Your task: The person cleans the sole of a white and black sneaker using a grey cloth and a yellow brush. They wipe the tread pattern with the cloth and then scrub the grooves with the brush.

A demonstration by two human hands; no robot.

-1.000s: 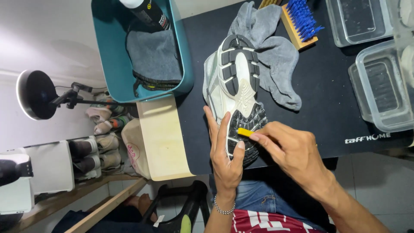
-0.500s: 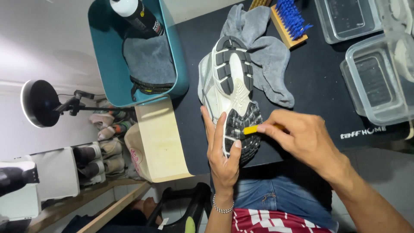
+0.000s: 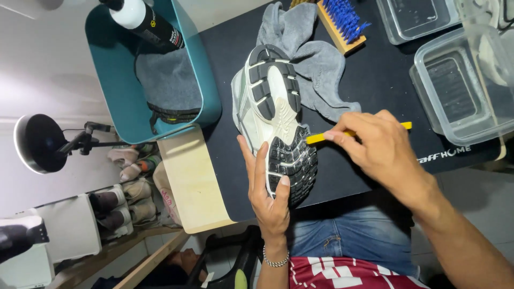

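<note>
A grey and white sneaker [image 3: 270, 107] lies sole-up on a black mat [image 3: 375, 80], its black tread toward me. My left hand [image 3: 267, 187] holds the sneaker at the near end, fingers spread over the black tread. My right hand [image 3: 380, 152] pinches a thin yellow stick [image 3: 316, 137], whose tip touches the right edge of the sole where white meets black. The stick's far end pokes out past my knuckles.
A grey cloth [image 3: 316, 59] lies under the sneaker's far end. A wooden brush with blue bristles [image 3: 342, 24] and clear plastic boxes [image 3: 460, 85] sit at the far right. A teal bin [image 3: 134, 75] with a bottle [image 3: 144, 24] stands left, beside a wooden board [image 3: 193, 176].
My right hand has drawn the yellow stick out from the middle of the tread to the sole's right edge. My left hand keeps its hold on the sneaker.
</note>
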